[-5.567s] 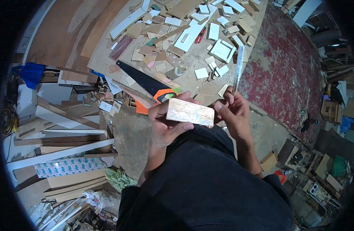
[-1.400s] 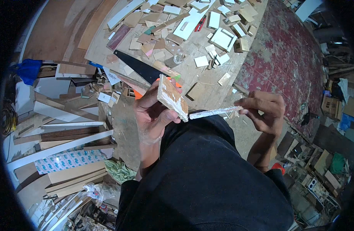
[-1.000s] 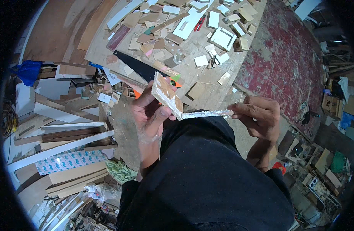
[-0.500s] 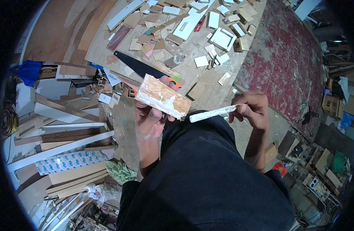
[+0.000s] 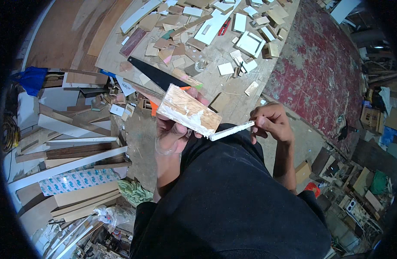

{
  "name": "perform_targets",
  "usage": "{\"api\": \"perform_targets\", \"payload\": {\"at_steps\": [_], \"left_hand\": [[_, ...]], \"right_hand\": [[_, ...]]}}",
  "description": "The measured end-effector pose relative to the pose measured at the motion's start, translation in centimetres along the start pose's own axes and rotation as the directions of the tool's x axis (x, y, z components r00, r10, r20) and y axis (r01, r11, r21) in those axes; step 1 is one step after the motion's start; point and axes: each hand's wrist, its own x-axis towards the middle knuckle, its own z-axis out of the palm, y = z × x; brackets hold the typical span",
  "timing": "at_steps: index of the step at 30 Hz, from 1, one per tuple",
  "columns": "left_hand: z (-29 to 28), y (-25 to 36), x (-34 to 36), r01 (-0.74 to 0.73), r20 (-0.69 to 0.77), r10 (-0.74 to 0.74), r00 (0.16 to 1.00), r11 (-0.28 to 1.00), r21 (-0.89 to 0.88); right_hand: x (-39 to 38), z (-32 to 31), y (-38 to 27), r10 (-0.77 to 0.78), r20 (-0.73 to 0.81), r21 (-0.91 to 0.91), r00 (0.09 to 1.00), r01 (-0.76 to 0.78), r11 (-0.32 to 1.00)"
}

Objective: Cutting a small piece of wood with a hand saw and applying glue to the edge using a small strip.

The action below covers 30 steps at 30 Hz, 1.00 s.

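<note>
A small wooden block [image 5: 192,108], pale grained wood smeared white along its lower edge, sits in my left hand [image 5: 172,138], whose fingers wrap round its back and underside. Between the thumb and fingers of my right hand [image 5: 271,125] is a thin strip [image 5: 233,129] coated white. Its far end meets or nearly meets the block's lower right corner; whether they touch I cannot tell for sure. Behind the block, a handsaw [image 5: 153,74] with a black blade lies on the cluttered work table [image 5: 116,52], its orange handle mostly hidden.
Many white and tan offcuts [image 5: 248,43] and a red tool [image 5: 224,26] cover the table's far part. Stacked boards [image 5: 84,153] and plastic bags are at left. A red, worn panel [image 5: 319,73] spans the right, with piles of scrap [image 5: 362,185] below it.
Over the last second the block has turned to show its broad grained face and shifted slightly right. My right hand has come leftward, angling the strip up from the block's corner.
</note>
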Motion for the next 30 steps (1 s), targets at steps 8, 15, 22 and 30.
{"api": "perform_targets", "payload": {"at_steps": [8,15,22,30], "left_hand": [[0.7,-0.5,0.2,-0.125,0.038,0.125,0.991,0.992,0.017],[0.6,-0.1,0.5,-0.099,0.026,0.098,0.995,0.993,0.058],[0.2,-0.5,0.4,-0.114,0.040,0.114,0.993,0.993,0.009],[-0.5,-1.0,0.2,-0.080,0.081,0.077,0.994,0.996,0.036]], "right_hand": [[-0.1,1.0,0.9,-0.054,-0.129,0.024,0.990,0.058,0.998],[-0.5,0.3,0.5,-0.076,-0.120,0.098,0.990,0.088,0.991],[0.2,-0.1,0.5,-0.047,-0.043,-0.036,0.998,0.046,0.998],[0.7,-0.3,0.2,-0.030,-0.075,0.056,0.997,0.034,0.998]]}}
